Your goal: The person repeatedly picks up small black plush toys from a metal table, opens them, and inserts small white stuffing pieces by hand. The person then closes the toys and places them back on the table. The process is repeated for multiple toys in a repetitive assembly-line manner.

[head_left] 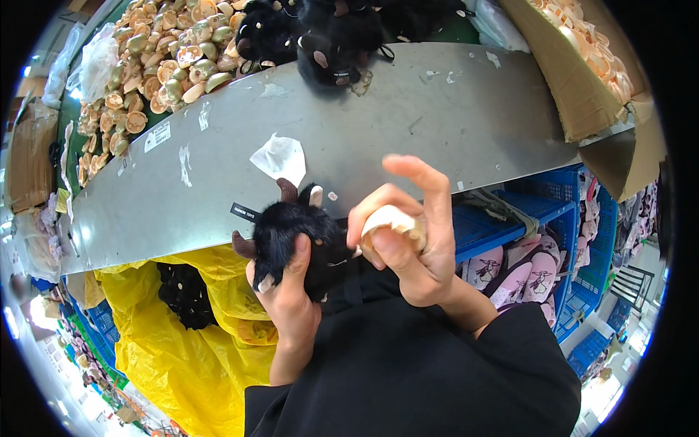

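L grip (293,306) round blk. plush toy (275,229); R grip (428,273) pinches cream shell (397,216) alongside. Poss. drop below R grip if thumb slackens.

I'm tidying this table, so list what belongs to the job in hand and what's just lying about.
In the job, judging by the hands:
black plush toy, in the left hand
cream shell, in the right hand
probably the heaped shells

Apparently just lying about:
white scrap on the metal table
translucent plastic bag

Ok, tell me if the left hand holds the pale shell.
No, the right hand holds the pale shell, while the left hand grips the black plush toy.
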`<state>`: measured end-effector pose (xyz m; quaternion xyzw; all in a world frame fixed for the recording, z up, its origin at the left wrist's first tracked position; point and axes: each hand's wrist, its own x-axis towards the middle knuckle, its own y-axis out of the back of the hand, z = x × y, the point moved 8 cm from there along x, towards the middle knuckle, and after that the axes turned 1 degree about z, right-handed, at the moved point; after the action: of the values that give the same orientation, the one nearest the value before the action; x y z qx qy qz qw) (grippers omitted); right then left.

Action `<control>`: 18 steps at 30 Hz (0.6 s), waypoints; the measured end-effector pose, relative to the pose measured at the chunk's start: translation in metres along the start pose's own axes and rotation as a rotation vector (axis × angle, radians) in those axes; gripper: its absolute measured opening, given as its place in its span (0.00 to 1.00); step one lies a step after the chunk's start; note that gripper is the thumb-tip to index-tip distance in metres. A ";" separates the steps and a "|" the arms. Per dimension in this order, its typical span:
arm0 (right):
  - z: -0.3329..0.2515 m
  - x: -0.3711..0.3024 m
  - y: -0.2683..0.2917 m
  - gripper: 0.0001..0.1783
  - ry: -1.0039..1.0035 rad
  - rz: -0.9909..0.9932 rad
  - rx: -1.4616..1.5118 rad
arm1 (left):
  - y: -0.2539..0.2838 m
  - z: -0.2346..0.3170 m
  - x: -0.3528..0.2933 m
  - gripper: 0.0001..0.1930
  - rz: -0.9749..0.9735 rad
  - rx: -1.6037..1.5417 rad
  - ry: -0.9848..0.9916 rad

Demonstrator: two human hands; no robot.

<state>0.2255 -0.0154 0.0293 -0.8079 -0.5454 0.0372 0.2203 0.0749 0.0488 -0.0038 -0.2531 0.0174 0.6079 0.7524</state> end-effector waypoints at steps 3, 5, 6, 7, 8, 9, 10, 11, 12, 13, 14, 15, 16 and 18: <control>0.014 -0.008 -0.003 0.21 -0.125 -0.078 0.158 | 0.000 0.000 0.001 0.10 0.037 -0.075 -0.023; 0.021 -0.012 -0.002 0.17 -0.260 -0.051 0.163 | 0.001 0.000 0.001 0.10 0.034 -0.072 -0.008; 0.021 -0.010 -0.003 0.15 -0.314 -0.027 0.115 | 0.001 -0.001 0.001 0.10 0.033 -0.066 0.004; 0.019 -0.006 -0.001 0.16 -0.277 -0.030 0.013 | 0.002 -0.001 0.002 0.10 0.032 -0.060 0.016; 0.017 -0.002 0.000 0.16 -0.240 -0.031 -0.091 | 0.003 -0.002 0.002 0.15 0.003 -0.022 0.021; 0.013 0.005 0.001 0.19 -0.110 -0.060 -0.246 | 0.006 -0.004 0.002 0.21 -0.026 0.017 0.026; 0.013 0.006 0.000 0.22 -0.113 -0.073 -0.246 | 0.007 -0.005 0.002 0.26 -0.055 0.055 0.032; 0.012 0.006 0.000 0.26 -0.111 -0.080 -0.246 | 0.008 -0.006 0.001 0.26 -0.047 0.071 0.033; 0.011 0.005 0.001 0.30 -0.109 -0.088 -0.246 | 0.009 -0.006 0.000 0.26 -0.038 0.086 0.034; 0.014 0.001 0.002 0.31 -0.160 -0.039 -0.174 | 0.010 -0.007 -0.001 0.26 -0.029 0.102 0.035; 0.017 -0.002 0.001 0.31 -0.217 0.008 -0.104 | 0.007 -0.005 0.000 0.26 -0.042 0.076 0.020; 0.022 -0.005 0.000 0.30 -0.277 0.050 0.000 | 0.004 -0.004 0.001 0.26 -0.056 0.051 0.005; 0.023 -0.007 0.000 0.30 -0.249 0.049 -0.048 | 0.001 -0.003 0.001 0.25 -0.070 0.025 -0.010; 0.026 -0.009 0.001 0.30 -0.190 0.047 -0.137 | -0.004 0.000 0.001 0.16 -0.013 -0.038 -0.006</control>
<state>0.2147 -0.0160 0.0042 -0.8265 -0.5459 0.0812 0.1111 0.0785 0.0487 -0.0028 -0.2658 0.0021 0.6040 0.7514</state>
